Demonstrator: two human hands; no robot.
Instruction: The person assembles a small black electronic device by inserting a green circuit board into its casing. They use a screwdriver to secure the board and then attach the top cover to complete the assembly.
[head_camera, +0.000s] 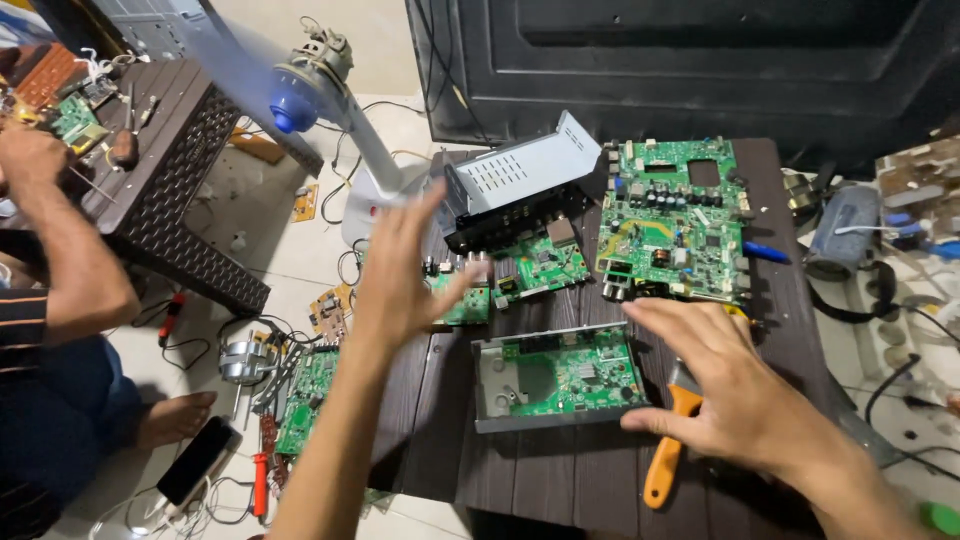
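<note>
My left hand (405, 265) hovers open above the left edge of a dark wooden table (560, 480), fingers spread, close to a small green circuit board (470, 305). My right hand (730, 385) is open too, palm down, its thumb near the right side of a grey metal tray holding a green circuit board (560, 375). An orange-handled tool (668, 455) lies partly under that hand. A larger green circuit board (675, 220) lies at the table's far right. A tilted grey and black metal casing (515, 190) rests behind another green board (545, 265).
Another person's arm (75, 255) sits at the left, working at a dark plastic table (175, 190) with boards and tools. A fan motor on a white stand (325, 95), a phone (200, 460), a loose board (305, 400), screwdrivers and cables lie on the floor. Clutter and wires sit right.
</note>
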